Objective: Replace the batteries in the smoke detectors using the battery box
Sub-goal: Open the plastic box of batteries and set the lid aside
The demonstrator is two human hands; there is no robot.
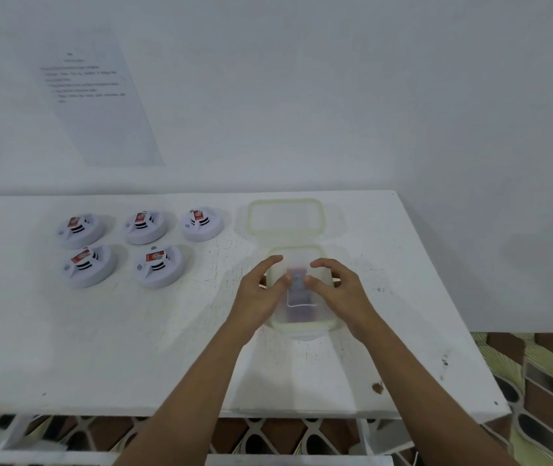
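Observation:
Several white round smoke detectors (160,265) lie on the white table (100,348) at the left, each showing a red-labelled battery on top. To their right stands the clear plastic battery box (302,326) with its lid off. My left hand (258,294) and my right hand (342,290) meet over the open box. Between their thumbs and fingers they pinch a small bluish-grey battery pack (297,284) from either side. More reddish packs lie blurred in the bottom of the box.
The box lid (252,218) lies flat just behind the box. A printed sheet (100,95) hangs on the wall at the back left. The table's right edge (463,314) drops to a patterned floor (544,381).

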